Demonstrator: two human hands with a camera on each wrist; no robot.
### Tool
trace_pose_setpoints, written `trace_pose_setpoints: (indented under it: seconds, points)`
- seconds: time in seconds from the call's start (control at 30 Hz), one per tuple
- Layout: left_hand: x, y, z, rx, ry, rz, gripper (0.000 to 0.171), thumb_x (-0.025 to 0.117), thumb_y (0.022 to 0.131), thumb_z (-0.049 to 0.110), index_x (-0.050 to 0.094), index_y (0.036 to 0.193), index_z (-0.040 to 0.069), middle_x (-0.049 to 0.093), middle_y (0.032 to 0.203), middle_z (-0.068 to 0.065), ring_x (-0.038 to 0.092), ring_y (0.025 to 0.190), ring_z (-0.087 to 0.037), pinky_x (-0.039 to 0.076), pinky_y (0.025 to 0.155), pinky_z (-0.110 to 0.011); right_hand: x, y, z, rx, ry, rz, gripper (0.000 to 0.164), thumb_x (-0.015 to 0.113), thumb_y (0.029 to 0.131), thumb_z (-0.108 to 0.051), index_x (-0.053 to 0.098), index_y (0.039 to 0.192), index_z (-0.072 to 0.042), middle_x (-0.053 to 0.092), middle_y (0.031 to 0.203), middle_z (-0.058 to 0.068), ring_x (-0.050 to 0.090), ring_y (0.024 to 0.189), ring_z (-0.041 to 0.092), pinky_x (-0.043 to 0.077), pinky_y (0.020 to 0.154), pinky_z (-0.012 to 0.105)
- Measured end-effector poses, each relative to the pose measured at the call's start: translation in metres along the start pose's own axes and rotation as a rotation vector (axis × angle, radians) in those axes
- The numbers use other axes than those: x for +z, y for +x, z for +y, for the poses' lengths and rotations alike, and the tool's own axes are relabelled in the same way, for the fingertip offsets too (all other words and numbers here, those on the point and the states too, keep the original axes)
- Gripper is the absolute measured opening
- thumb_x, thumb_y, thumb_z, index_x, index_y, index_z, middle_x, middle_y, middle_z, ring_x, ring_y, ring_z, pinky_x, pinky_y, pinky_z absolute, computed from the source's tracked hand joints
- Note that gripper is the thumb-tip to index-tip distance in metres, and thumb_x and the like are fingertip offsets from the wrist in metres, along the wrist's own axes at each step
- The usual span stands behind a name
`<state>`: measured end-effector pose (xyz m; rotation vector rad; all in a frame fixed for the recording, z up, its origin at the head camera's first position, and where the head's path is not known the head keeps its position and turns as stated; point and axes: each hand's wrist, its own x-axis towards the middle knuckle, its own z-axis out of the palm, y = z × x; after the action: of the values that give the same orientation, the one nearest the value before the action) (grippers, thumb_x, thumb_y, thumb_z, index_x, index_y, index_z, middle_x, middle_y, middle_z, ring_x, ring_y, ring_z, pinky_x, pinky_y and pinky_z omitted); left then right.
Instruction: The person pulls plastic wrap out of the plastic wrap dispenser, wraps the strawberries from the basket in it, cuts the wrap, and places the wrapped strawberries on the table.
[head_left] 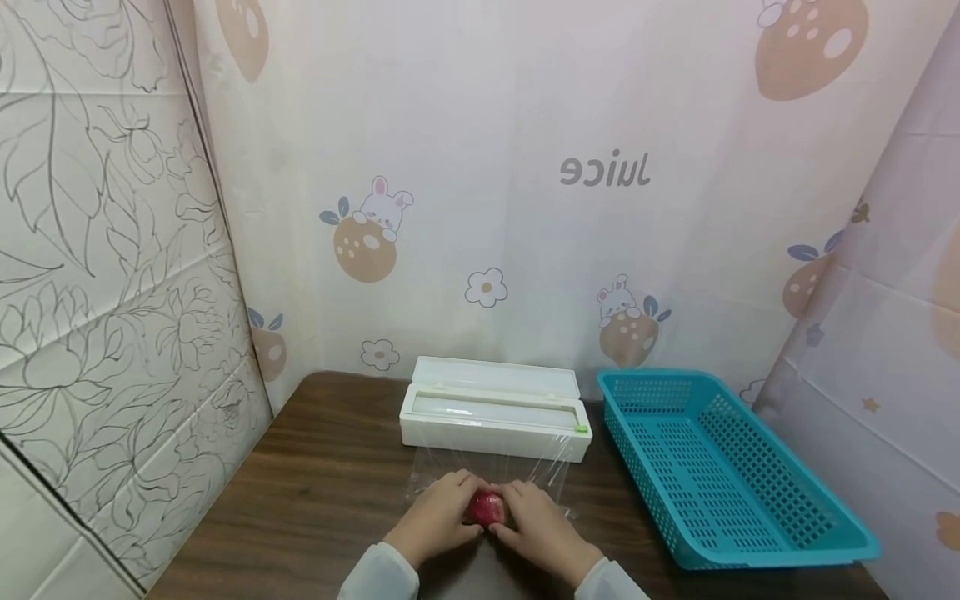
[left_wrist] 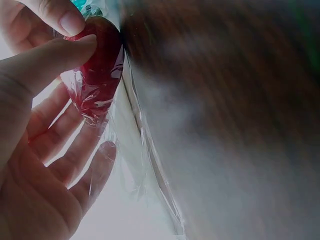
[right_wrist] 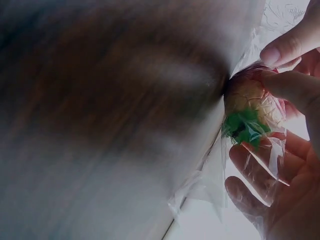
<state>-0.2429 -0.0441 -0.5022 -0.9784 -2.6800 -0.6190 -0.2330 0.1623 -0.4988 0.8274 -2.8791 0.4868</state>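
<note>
A red strawberry (head_left: 486, 507) with a pale top and green leaves (right_wrist: 245, 126) lies on the table, covered in clear cling film (left_wrist: 95, 102). My left hand (head_left: 442, 514) holds its left side, with the thumb on the near face and the fingers behind. From the right, my right hand (head_left: 546, 532) holds it in the same way, near the leafy end. The film sheet (head_left: 517, 468) stretches from a white cling film box (head_left: 495, 437) behind the hands, its lid raised. In the right wrist view, loose film hangs over the right fingers.
A turquoise plastic basket (head_left: 750, 546) stands on the right of the dark wooden table (head_left: 300, 500). Beyond the table hangs a printed curtain (head_left: 510, 208), and a patterned wall (head_left: 112, 250) borders the left side.
</note>
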Motion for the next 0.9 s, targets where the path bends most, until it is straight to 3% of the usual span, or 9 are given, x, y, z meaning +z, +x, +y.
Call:
trace_pose_setpoints:
  seconds: [0.2,0.3,0.47,0.73,0.9]
  points:
    - [0.001,0.005,-0.002,-0.072,-0.071,-0.051,0.043,0.086,0.081,0.025,0.066,0.117,0.016,0.065,0.112,0.005,0.060,0.103,-0.010,0.052,0.088,-0.031,-0.001,0.002,0.000,0.058,0.061,-0.008,0.042,0.077,0.088,-0.034,0.061,0.119,-0.012,0.065,0.099,0.000,0.059,0.087,0.015,0.051,0.069,0.036]
    - [0.000,0.007,-0.004,-0.088,-0.071,-0.077,0.042,0.084,0.082,0.030,0.067,0.118,0.017,0.065,0.114,0.004,0.061,0.103,-0.011,0.053,0.088,-0.032,-0.001,0.003,0.000,0.054,0.050,-0.014,0.041,0.075,0.089,-0.035,0.061,0.120,-0.011,0.066,0.100,0.001,0.060,0.088,0.016,0.052,0.070,0.039]
    - [-0.005,0.012,-0.006,-0.074,-0.053,-0.123,0.041,0.082,0.084,0.036,0.067,0.118,0.016,0.066,0.110,0.003,0.062,0.098,-0.009,0.053,0.084,-0.031,-0.002,0.002,0.000,0.014,0.029,-0.014,0.042,0.072,0.091,-0.032,0.060,0.123,-0.007,0.063,0.110,0.005,0.061,0.097,0.020,0.055,0.081,0.044]
    - [-0.009,0.024,-0.010,-0.075,0.005,-0.221,0.038,0.076,0.088,0.040,0.071,0.118,0.017,0.066,0.104,0.006,0.061,0.094,-0.006,0.053,0.080,-0.029,-0.001,0.004,0.003,-0.046,-0.141,0.047,0.052,0.077,0.088,-0.038,0.063,0.126,-0.005,0.058,0.106,0.001,0.054,0.096,0.019,0.051,0.079,0.043]
    - [-0.011,0.029,-0.013,-0.062,-0.008,-0.240,0.039,0.075,0.090,0.040,0.073,0.119,0.014,0.061,0.101,0.005,0.056,0.089,-0.005,0.052,0.078,-0.027,-0.002,0.010,0.009,-0.027,-0.074,0.033,0.050,0.080,0.086,-0.034,0.060,0.124,-0.010,0.065,0.111,0.002,0.060,0.097,0.021,0.052,0.079,0.044]
